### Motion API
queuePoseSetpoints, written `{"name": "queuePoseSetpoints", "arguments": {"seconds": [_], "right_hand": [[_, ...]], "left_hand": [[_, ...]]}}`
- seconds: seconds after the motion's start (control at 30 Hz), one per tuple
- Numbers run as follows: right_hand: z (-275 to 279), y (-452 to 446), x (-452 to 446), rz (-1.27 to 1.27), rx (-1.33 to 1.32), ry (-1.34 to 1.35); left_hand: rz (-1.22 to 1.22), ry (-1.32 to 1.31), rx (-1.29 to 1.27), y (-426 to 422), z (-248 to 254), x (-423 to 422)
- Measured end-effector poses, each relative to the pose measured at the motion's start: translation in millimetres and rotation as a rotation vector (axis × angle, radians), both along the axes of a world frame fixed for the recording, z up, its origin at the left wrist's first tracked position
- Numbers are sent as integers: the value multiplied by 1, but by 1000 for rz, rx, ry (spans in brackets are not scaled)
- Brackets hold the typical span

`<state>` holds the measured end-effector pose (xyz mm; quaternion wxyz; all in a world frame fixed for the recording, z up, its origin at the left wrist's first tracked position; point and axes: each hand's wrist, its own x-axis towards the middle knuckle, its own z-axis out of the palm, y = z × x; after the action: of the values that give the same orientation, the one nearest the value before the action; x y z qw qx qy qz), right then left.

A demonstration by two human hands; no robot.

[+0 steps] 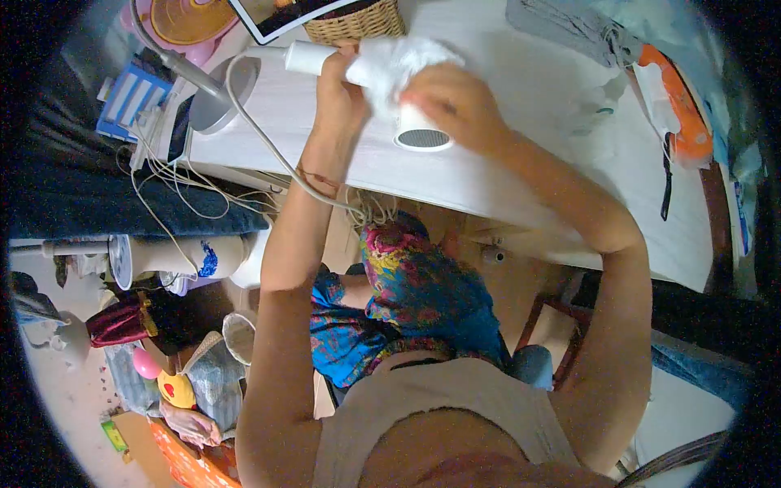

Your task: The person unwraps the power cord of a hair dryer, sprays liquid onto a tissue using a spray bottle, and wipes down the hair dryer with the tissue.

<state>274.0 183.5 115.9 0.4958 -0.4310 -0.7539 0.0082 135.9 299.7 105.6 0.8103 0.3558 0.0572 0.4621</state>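
A white hair-dryer-like device (415,134) with a round dark mesh end is held over the white desk, its mesh end toward me. My left hand (340,85) is wrapped round its white handle (307,58), which points left. A crumpled white cloth or tissue (399,61) lies against the device, between my hands. My right hand (455,106) presses this cloth on the device's body; its fingers are bent together and slightly blurred.
The white desk (537,146) carries a lamp base (228,93) with a curving cable, a wicker basket (358,23), a tablet (285,16), a grey folded cloth (561,31) and an orange item (679,110). Loose cables hang at the desk's left edge.
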Motion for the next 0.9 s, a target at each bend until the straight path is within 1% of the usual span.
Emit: {"name": "queuePoseSetpoints", "arguments": {"seconds": [0.07,0.1,0.2,0.23,0.33,0.43,0.53,0.57,0.63,0.67,0.7,0.77,0.8,0.83,0.87,0.9], "right_hand": [[5,-12,-4,226,67,-192],[2,-8,5,235,59,-203],[-5,8,27,-4,-1,3],[-4,10,30,-1,28,35],[0,8,30,-35,45,-101],[10,3,23,-157,-146,129],[34,-19,9,-261,-164,233],[40,-36,-10,-150,-333,340],[35,-60,-37,268,-722,270],[34,-73,-58,216,-1007,52],[8,-86,-69,363,-1127,119],[-20,-98,-89,393,-1037,172],[-43,-100,-98,391,-983,320],[-42,-95,-105,337,-969,279],[-40,-86,-114,282,-954,241],[-50,-75,-126,231,-875,190]], "left_hand": [[-121,136,50,0,1,-16],[-152,173,77,12,-11,-18],[140,245,184,6,-15,-1],[110,262,202,4,-14,1],[81,259,173,3,-12,-1],[46,286,174,0,-11,-4],[74,288,119,21,-31,-4],[520,509,862,18,-47,-3],[273,432,348,21,-33,-4],[143,382,97,22,-19,-2],[84,238,15,-4,14,6],[126,279,191,-17,40,14],[149,300,279,-22,52,14],[294,541,503,-25,68,11],[269,564,500,-30,80,10],[243,589,498,-35,90,10]]}}
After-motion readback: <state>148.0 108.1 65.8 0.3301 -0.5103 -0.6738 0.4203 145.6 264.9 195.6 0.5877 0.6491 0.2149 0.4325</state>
